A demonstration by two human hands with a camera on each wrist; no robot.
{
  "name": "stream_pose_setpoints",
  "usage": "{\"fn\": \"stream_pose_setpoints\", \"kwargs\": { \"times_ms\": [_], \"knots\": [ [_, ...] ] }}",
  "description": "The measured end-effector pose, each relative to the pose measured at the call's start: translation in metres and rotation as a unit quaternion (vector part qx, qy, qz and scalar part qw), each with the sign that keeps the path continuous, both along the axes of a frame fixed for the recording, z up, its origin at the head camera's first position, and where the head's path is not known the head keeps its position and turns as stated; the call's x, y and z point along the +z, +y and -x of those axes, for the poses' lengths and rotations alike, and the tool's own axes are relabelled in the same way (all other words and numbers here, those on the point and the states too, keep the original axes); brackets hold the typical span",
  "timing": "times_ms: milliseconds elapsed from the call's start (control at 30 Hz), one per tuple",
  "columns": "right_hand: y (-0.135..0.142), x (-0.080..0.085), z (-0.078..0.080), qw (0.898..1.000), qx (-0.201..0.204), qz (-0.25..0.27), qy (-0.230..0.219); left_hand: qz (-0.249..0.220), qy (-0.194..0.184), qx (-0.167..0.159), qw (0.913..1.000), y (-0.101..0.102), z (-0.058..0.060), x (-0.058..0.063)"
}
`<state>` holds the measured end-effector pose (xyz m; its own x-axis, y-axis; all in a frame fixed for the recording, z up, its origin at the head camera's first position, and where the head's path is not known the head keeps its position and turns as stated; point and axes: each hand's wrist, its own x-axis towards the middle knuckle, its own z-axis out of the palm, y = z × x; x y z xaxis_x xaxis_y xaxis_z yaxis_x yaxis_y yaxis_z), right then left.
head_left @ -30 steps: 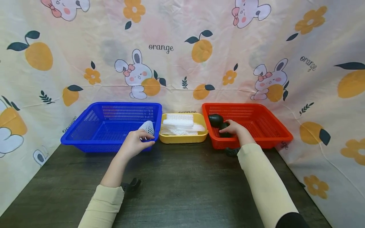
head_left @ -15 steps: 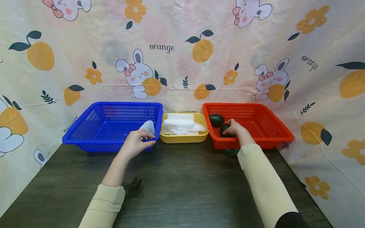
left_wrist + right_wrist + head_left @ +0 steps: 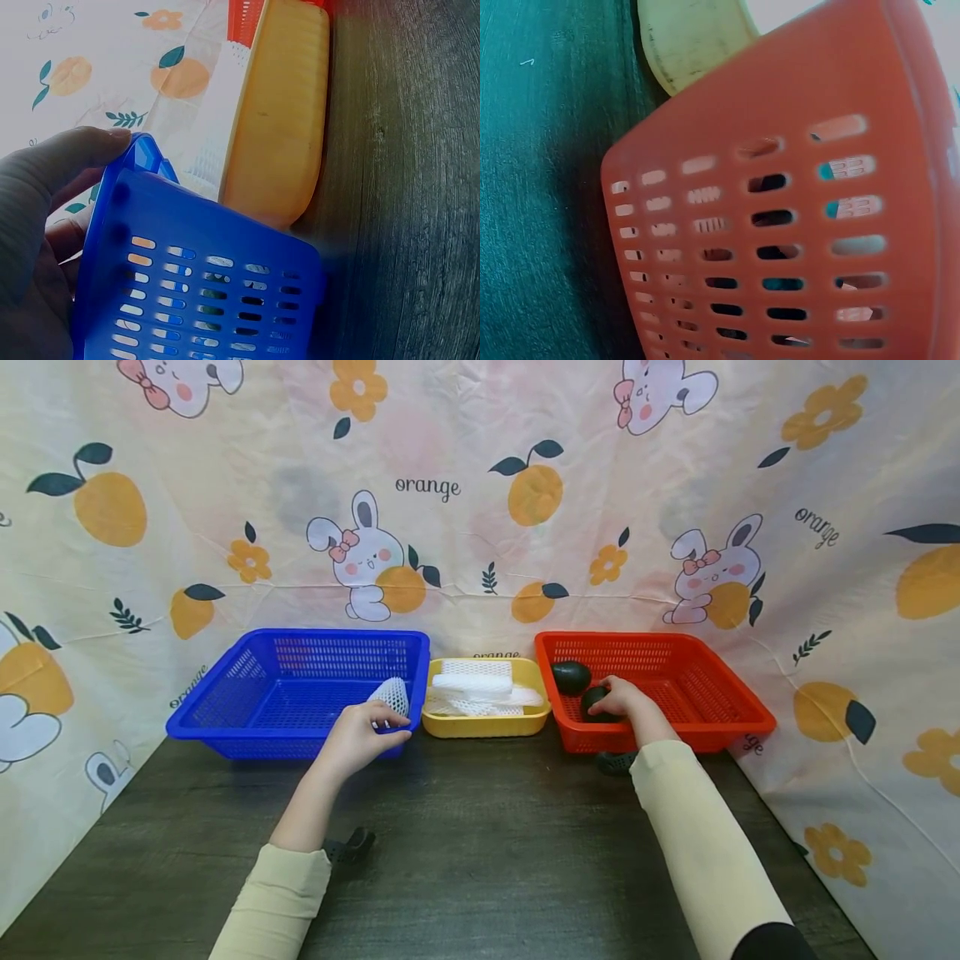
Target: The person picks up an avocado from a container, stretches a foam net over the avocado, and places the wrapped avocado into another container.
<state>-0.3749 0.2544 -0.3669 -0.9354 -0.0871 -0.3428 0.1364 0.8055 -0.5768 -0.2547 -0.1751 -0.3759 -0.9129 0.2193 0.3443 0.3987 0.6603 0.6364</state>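
Note:
My left hand (image 3: 362, 742) is at the front right corner of the blue basket (image 3: 202, 731). In the left wrist view its thumb (image 3: 86, 146) lies at the rim, with the other fingers passing behind it. Just beyond, a white foam-net-covered piece (image 3: 392, 694) stands inside the basket. My right hand (image 3: 628, 703) reaches over the front rim of the red basket (image 3: 705, 727) and grips a dark green avocado (image 3: 595, 703); a second avocado (image 3: 572, 677) lies behind it. The right wrist view is filled by the red basket wall (image 3: 757, 90), with the hand hidden.
Between the two baskets sits a yellow basket (image 3: 474, 727) with white foam net sleeves (image 3: 480, 687) in it. A printed curtain (image 3: 480, 552) rises directly behind the baskets. In front extends the dark wooden table (image 3: 480, 852).
The head view has shifted slightly, moving the scene a little to the right. Both hands keep nearly the same places, the right one still gripping the front avocado.

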Motion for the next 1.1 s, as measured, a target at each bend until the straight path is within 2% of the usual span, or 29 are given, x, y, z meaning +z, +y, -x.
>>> {"fn": "stream_pose_setpoints", "kwargs": {
  "times_ms": [300, 600, 1100],
  "knots": [
    [-0.001, 0.008, -0.004, 0.999, -0.02, 0.042, 0.014, 0.0, -0.002, 0.002, 1.0, -0.001, -0.001, -0.001],
    [-0.001, 0.013, -0.007, 0.998, -0.027, 0.046, 0.046, -0.004, 0.004, 0.001, 1.0, 0.0, -0.001, -0.001],
    [0.003, 0.016, -0.016, 0.99, -0.053, 0.103, 0.083, -0.003, 0.007, 0.002, 1.0, 0.0, 0.0, -0.001]
  ]
}}
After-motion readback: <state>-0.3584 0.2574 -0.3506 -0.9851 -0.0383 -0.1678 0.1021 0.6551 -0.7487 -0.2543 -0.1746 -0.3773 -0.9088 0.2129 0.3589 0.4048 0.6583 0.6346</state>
